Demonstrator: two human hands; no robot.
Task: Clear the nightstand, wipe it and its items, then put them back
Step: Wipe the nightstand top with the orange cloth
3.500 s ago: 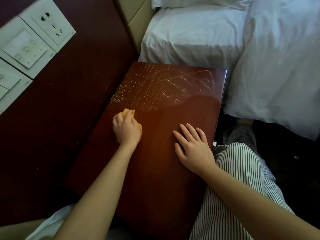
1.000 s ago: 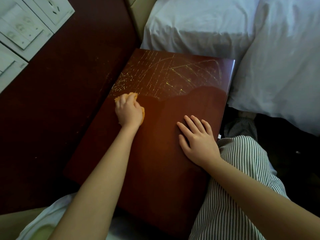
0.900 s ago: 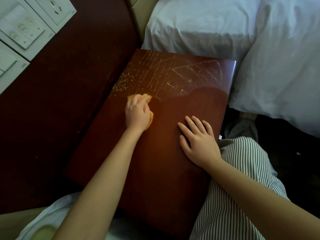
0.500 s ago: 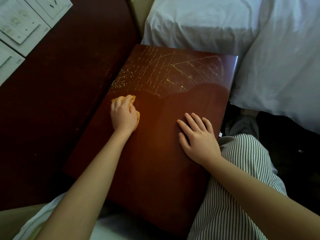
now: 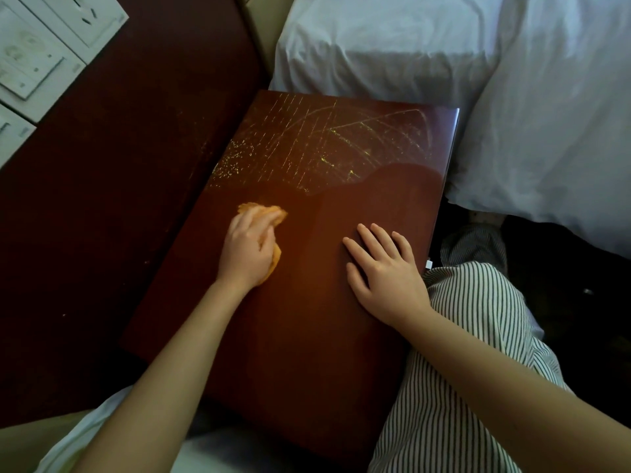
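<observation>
Pressing a bunched orange cloth (image 5: 269, 215) onto the nightstand worktop (image 5: 307, 336) with the left hand (image 5: 247, 249), fingers curled over it. Cloth at left-centre of the worktop, sticking out past the fingertips and again under the heel of the palm on the thumb side.

Resting the right hand (image 5: 386, 271) flat on the same worktop, palm down, fingers straight and slightly spread, holding nothing. Placed near the right edge, apart from the cloth, bare dark-red wood between the two hands.

Far part of the worktop: lit band with yellow flecks and thin streaks (image 5: 307, 145), straight lines on the left, long arcs to the right. Cloth just short of that band, in the shaded area.

Beyond the far edge: white pillow (image 5: 392, 46). To the right, white duvet (image 5: 546, 114), hanging past the right corner of the worktop.

Left of the worktop: dark wood wall panel (image 5: 102, 165), butted against its left edge, with white switch and socket plates (image 5: 41, 46) at top left.

Striped trousers (image 5: 461, 353) against the near right side of the worktop, under the right forearm.
</observation>
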